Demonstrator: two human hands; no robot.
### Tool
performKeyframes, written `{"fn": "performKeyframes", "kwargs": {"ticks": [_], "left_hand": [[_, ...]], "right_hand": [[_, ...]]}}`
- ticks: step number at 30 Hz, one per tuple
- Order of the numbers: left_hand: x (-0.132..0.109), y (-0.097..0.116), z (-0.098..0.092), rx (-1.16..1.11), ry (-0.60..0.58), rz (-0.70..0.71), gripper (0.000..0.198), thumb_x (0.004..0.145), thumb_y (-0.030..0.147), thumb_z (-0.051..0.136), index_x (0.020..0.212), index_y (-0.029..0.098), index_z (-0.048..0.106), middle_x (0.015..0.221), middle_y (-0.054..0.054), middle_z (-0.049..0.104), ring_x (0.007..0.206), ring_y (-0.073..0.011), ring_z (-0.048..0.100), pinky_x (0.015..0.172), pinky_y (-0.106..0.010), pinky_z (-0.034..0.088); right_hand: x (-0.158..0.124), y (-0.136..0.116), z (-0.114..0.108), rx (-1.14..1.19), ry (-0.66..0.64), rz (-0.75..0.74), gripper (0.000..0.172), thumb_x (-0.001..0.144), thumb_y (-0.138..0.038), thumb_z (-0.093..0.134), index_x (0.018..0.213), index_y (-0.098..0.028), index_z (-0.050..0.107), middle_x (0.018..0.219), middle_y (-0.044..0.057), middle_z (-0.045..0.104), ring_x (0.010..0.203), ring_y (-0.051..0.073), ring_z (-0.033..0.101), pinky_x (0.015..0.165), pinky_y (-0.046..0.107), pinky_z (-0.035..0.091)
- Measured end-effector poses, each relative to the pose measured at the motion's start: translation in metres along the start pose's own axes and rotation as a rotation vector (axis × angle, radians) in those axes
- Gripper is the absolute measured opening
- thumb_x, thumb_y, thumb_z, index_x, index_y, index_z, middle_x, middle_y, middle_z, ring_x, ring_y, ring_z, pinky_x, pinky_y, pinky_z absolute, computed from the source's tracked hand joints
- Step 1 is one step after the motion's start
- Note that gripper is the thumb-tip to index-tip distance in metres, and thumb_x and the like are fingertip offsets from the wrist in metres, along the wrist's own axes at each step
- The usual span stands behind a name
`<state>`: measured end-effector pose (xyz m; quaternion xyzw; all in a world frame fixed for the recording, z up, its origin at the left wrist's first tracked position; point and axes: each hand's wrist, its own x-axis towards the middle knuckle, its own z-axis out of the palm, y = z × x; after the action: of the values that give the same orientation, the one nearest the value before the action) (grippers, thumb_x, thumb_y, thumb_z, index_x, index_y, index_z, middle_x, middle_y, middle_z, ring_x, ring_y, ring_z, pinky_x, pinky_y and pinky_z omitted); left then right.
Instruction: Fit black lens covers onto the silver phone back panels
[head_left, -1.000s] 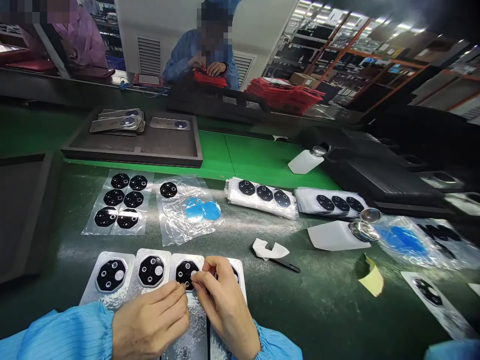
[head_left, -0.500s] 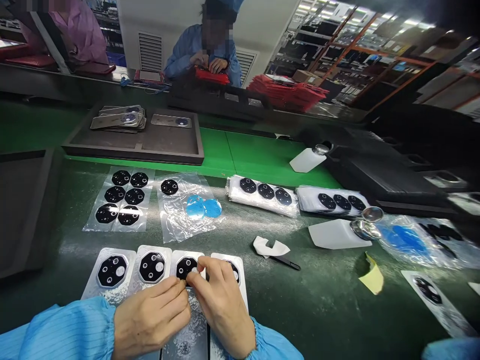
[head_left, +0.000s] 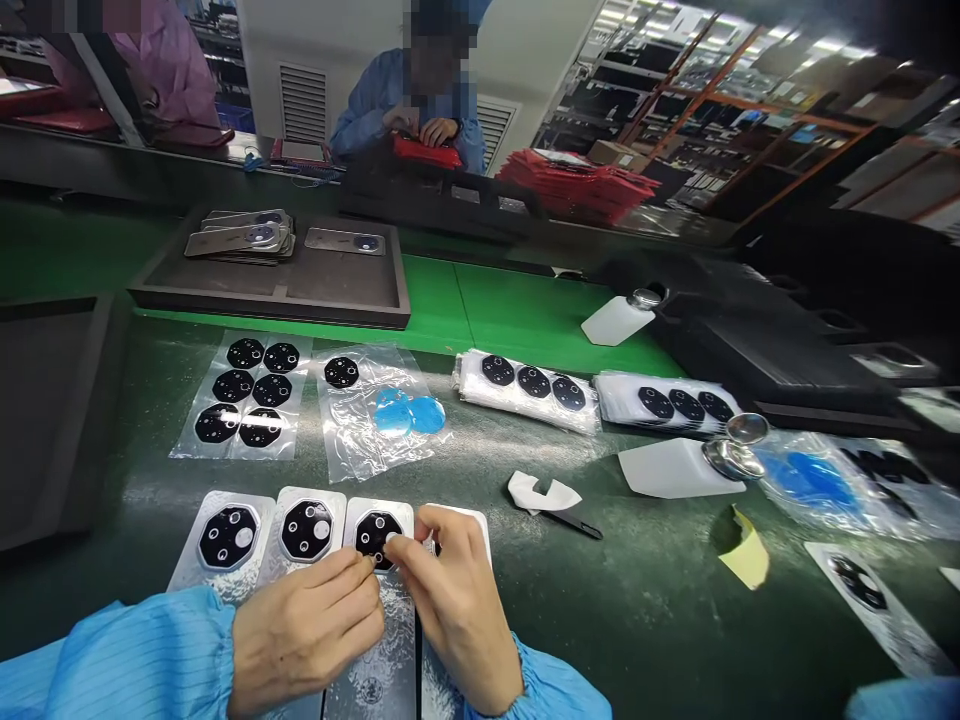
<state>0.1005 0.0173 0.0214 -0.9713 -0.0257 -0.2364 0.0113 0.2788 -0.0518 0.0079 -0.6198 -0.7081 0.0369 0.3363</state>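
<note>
Side by side in front of me lie several silver phone back covers (head_left: 367, 645) under clear film, each with a black octagonal camera piece at its top. My left hand (head_left: 311, 625) rests over them, its fingertips pinched together at the lower edge of the third cover's black camera piece (head_left: 371, 532); whatever is in that pinch is hidden. At this piece's right side is my right hand (head_left: 459, 600). Its thumb touches the piece near the pale round spot, while the index finger stands apart from the thumb. That hand hides most of the fourth cover's camera piece.
Behind the covers lie a film sheet of black octagonal pieces (head_left: 251, 395) and blue round films (head_left: 409, 412). A brown tray (head_left: 270, 297) holds phone covers. White dispenser bottles (head_left: 671, 468), a black-handled tool (head_left: 574, 522) and yellow paper (head_left: 744, 550) are rightward. Co-workers sit opposite.
My right hand has shifted slightly right, uncovering more of the third cover's black camera piece. My left hand stays almost where it was, fingertips still pinched.
</note>
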Motion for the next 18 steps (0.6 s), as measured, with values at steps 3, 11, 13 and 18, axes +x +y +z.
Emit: {"fn": "performKeyframes", "kwargs": {"ticks": [3,11,13,18], "left_hand": [[0.0011,-0.0002,-0.0015,0.009,-0.004,0.004,0.024,0.093,0.002,0.043,0.093,0.008,0.066,0.092,-0.008,0.069,0.092,-0.0204,0.068,0.096,-0.037,0.053],[0.0023,-0.0002,-0.003,0.006,-0.018,0.004,0.019,0.09,0.001,0.048,0.095,0.007,0.066,0.093,-0.008,0.069,0.092,-0.0211,0.068,0.098,-0.037,0.052],[0.001,0.0002,-0.0023,0.006,-0.031,0.004,0.017,0.09,0.002,0.05,0.095,0.007,0.066,0.095,-0.009,0.069,0.094,-0.0213,0.067,0.099,-0.038,0.051],[-0.0015,0.0008,0.0,0.009,-0.033,0.009,0.017,0.09,0.003,0.051,0.096,0.007,0.066,0.097,-0.009,0.068,0.095,-0.0215,0.067,0.101,-0.039,0.049]], "right_hand": [[0.0,0.0004,0.0018,-0.027,-0.035,-0.057,0.026,0.091,-0.003,0.042,0.092,-0.022,0.059,0.098,0.007,0.053,0.089,0.021,0.048,0.076,0.035,0.038],[0.0003,0.0006,0.0025,-0.055,0.001,-0.061,0.023,0.09,-0.002,0.046,0.091,-0.021,0.059,0.094,0.006,0.05,0.085,0.02,0.047,0.073,0.033,0.037],[0.001,0.001,0.0016,-0.04,-0.006,-0.06,0.024,0.089,-0.001,0.046,0.089,-0.021,0.06,0.093,0.005,0.05,0.085,0.019,0.047,0.073,0.033,0.037],[0.0023,0.0007,-0.0009,-0.006,-0.006,-0.02,0.026,0.09,-0.002,0.044,0.091,-0.022,0.061,0.092,0.005,0.048,0.085,0.019,0.046,0.072,0.032,0.039]]}}
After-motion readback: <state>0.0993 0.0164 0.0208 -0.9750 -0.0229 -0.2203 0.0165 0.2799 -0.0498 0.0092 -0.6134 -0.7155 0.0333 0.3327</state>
